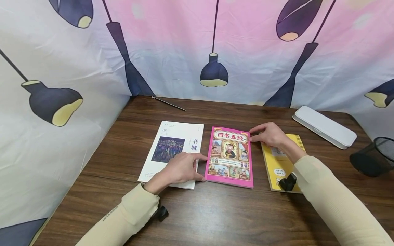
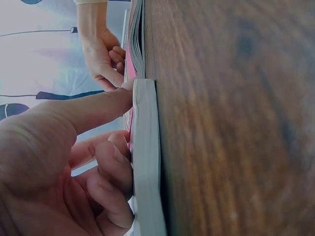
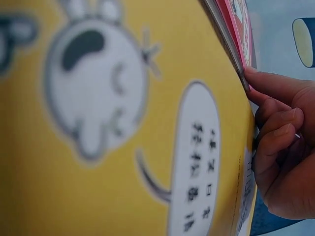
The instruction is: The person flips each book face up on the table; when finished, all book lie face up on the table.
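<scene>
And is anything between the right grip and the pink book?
Nothing visible: the right grip touches the pink 四书五经 book at its right edge; the yellow book lies apart on the right.

Left hand (image 1: 181,168) and right hand (image 1: 271,136) touch the pink book (image 1: 230,158) — white book (image 1: 168,149) one side, yellow book (image 1: 281,164) the other.

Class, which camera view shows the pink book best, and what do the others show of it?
The head view: nearly the whole front cover of the pink book shows. The left wrist view shows it edge-on; the right wrist view, only part near the top.
</scene>
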{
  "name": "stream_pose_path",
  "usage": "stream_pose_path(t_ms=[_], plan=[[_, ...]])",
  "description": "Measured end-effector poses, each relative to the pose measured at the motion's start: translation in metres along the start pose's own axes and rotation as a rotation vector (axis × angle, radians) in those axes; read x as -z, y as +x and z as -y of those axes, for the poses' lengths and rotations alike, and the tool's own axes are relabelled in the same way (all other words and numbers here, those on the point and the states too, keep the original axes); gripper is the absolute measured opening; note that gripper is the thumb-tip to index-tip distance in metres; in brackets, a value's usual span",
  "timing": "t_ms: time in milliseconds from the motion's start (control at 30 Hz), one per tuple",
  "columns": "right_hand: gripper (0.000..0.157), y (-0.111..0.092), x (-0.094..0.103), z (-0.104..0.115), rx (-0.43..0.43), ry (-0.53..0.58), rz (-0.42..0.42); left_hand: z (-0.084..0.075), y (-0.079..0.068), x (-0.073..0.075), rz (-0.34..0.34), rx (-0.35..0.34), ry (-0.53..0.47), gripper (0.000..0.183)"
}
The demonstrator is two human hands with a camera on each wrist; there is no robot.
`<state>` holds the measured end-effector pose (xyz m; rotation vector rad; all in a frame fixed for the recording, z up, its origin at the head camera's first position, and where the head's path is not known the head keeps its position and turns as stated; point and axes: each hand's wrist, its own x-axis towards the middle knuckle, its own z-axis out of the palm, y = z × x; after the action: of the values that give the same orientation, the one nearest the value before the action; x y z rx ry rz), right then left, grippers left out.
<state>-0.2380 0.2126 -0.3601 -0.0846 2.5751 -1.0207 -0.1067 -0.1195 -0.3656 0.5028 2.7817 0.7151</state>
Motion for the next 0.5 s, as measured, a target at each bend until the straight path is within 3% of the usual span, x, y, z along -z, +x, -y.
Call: stream_pose_path(t_ms=[500], plan=[[0.058, 0.0037, 0.0022, -0.0028, 0.047, -0.053, 0.038, -0.0008, 0.0006, -0.0017, -0.023, 0.000, -0.013, 0.065]])
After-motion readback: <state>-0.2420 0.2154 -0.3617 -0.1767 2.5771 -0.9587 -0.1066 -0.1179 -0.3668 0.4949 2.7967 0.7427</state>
